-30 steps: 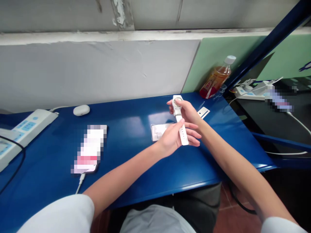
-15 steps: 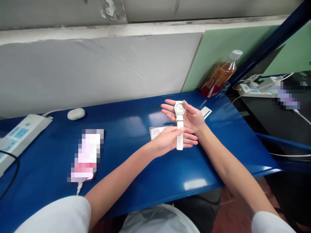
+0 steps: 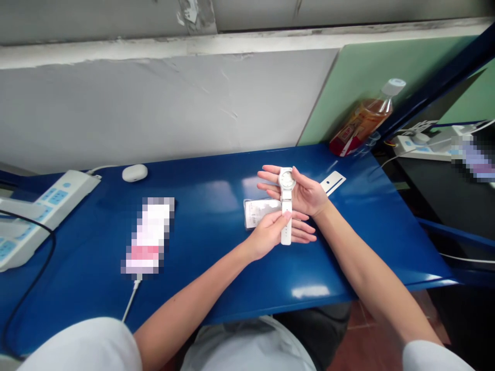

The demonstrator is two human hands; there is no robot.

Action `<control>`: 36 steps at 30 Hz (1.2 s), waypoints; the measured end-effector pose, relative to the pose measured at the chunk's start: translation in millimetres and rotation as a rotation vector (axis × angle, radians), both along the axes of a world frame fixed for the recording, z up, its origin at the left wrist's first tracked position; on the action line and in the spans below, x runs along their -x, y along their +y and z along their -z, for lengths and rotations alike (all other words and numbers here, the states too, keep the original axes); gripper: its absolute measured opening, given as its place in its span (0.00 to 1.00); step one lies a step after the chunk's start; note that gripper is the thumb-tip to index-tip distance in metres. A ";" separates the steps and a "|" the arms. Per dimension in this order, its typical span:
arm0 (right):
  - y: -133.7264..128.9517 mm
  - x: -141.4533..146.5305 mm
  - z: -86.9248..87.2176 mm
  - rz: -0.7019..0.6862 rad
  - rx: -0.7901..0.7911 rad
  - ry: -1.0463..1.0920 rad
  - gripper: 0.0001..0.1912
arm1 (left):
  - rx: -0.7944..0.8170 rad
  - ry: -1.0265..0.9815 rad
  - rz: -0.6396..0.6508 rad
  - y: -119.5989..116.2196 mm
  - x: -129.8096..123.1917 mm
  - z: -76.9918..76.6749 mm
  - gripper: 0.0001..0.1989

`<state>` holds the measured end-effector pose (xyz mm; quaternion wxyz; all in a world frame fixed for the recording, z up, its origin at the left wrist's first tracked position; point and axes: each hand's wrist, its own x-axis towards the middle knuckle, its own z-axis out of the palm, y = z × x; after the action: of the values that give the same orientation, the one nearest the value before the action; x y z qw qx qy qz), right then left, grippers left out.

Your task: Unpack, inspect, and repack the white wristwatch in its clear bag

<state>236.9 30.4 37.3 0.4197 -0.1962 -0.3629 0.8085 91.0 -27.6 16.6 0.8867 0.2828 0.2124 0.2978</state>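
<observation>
A white wristwatch (image 3: 286,180) lies face up across both my hands, its strap pointing toward me. My right hand (image 3: 307,195) supports the dial end on its fingers, with the thumb at the edge of the dial. My left hand (image 3: 269,232) has its thumb on the lower strap and its fingers stretched out beneath, palm up. Behind my left hand a clear plastic package with a white label (image 3: 255,212) lies on the blue table (image 3: 201,216). A white card with a dark stripe (image 3: 333,183) sits just beyond my right wrist.
A phone (image 3: 150,234) on a white cable lies to the left, near a white earbud case (image 3: 134,173). A power strip (image 3: 50,216) with a black cable is at the far left. A bottle (image 3: 361,123) leans at the back right corner.
The camera view has shifted, so the table items appear further right. More of the plastic package shows beside my left hand. Both hands still hold the watch in nearly the same pose.
</observation>
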 end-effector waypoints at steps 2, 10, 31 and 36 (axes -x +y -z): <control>0.0 1.9 0.5 0.007 -0.006 -0.038 0.25 | 0.009 0.000 -0.004 0.9 4.0 1.2 0.23; -3.7 4.3 -10.2 0.064 -0.039 -0.168 0.27 | 0.002 0.013 -0.002 4.1 6.1 4.1 0.20; -20.2 -4.3 -7.9 0.108 -0.052 -0.185 0.27 | -0.003 0.024 -0.021 -7.4 0.4 4.2 0.18; -19.9 -5.9 -5.4 0.123 -0.026 -0.222 0.28 | -0.009 -0.018 -0.004 -7.4 0.2 3.7 0.17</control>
<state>242.7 10.5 42.8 0.4282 -0.3009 -0.4049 0.7497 90.8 -35.1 12.9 0.8867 0.2837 0.2038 0.3030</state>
